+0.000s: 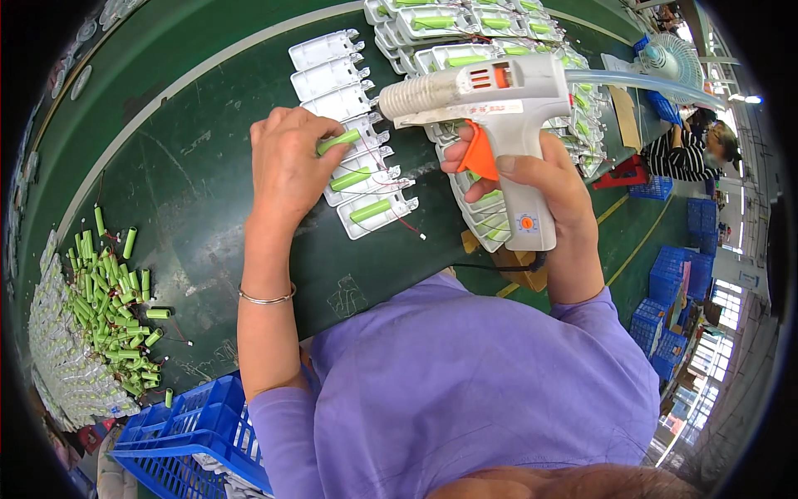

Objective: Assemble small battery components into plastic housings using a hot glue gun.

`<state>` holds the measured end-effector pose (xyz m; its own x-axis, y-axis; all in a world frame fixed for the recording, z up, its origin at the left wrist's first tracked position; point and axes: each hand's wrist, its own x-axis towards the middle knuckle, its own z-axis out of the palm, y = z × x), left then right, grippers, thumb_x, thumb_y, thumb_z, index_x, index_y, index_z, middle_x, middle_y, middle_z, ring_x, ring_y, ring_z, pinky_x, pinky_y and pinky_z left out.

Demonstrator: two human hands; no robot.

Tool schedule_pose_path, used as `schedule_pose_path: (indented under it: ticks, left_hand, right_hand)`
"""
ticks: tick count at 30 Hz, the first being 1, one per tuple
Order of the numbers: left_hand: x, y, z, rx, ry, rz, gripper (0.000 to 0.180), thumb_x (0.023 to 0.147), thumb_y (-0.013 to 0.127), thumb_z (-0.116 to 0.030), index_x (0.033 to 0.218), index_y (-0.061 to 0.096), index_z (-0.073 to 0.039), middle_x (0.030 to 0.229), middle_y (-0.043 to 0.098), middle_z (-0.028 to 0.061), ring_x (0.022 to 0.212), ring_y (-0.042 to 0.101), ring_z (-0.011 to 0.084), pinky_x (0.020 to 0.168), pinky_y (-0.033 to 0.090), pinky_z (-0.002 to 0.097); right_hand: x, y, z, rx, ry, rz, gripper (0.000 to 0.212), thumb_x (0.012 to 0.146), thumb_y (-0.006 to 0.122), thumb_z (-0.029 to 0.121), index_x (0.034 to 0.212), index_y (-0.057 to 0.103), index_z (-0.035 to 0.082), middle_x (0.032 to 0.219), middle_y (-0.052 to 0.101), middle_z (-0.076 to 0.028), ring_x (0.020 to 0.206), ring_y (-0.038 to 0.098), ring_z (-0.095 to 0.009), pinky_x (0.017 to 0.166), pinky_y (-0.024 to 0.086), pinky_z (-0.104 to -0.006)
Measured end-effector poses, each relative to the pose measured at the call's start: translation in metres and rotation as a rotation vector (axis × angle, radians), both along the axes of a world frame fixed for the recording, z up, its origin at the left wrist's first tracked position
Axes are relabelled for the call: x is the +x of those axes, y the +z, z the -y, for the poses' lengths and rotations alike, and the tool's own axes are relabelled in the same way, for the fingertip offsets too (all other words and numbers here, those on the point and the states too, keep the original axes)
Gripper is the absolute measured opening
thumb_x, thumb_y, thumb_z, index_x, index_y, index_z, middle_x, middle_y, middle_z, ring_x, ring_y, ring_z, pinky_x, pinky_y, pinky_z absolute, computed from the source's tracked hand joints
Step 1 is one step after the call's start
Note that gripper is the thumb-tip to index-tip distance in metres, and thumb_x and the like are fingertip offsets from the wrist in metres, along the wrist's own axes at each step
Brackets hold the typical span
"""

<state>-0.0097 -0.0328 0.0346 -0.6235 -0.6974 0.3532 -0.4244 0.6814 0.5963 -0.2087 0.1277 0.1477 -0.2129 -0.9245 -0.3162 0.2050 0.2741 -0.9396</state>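
A white hot glue gun [522,108] with an orange trigger [478,154] is gripped in my right hand [553,179], its nozzle pointing left over the row of white plastic shells [332,101]. My left hand [291,154] pinches a green cylindrical battery cell [338,142] above one shell of that row. Nearer me, two more shells each hold a green cell [370,210] with thin wires. The farther shells in the row carry no cell. Whether the pinched cell touches its shell cannot be made out.
A heap of green cells [108,308] lies at the left beside a pile of white shells [66,366]. Filled shells are stacked [432,25] at the far right. A blue crate [191,424] stands by the near left edge. A fan [672,71] and another person [686,150] are beyond the table.
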Motion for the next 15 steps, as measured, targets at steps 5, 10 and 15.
schedule_pose_path:
  ticks: [5, 10, 15]
  left_hand:
    - [-0.006, -0.010, 0.002, -0.092, 0.005, 0.113, 0.013, 0.069, 0.078, -0.015, 0.078, 0.072, -0.010, 0.077, 0.061, 0.0023, 0.085, 0.054, 0.0227, 0.082, 0.036, 0.0368]
    - [-0.001, -0.012, 0.003, -0.149, 0.037, 0.199, 0.014, 0.067, 0.078, -0.017, 0.079, 0.073, -0.012, 0.077, 0.063, 0.0045, 0.083, 0.059, 0.0251, 0.073, 0.042, 0.0412]
    - [0.041, -0.012, 0.024, -0.103, 0.424, -0.263, 0.013, 0.082, 0.070, -0.019, 0.090, 0.072, -0.009, 0.087, 0.067, 0.0112, 0.080, 0.064, 0.0271, 0.073, 0.051, 0.0358]
  right_hand:
    - [-0.005, -0.002, 0.000, -0.033, 0.016, 0.026, 0.047, 0.080, 0.058, 0.017, 0.118, 0.055, -0.010, 0.108, 0.065, -0.021, 0.100, 0.065, -0.027, 0.073, 0.057, -0.0351]
    - [0.012, 0.005, -0.001, -0.080, -0.033, 0.050, 0.053, 0.080, 0.058, 0.020, 0.122, 0.052, -0.011, 0.108, 0.064, -0.023, 0.102, 0.065, -0.031, 0.075, 0.056, -0.0338]
    - [0.015, 0.009, -0.006, -0.075, -0.069, -0.090, 0.063, 0.075, 0.057, 0.026, 0.123, 0.050, -0.013, 0.106, 0.063, -0.026, 0.099, 0.065, -0.033, 0.069, 0.056, -0.0325]
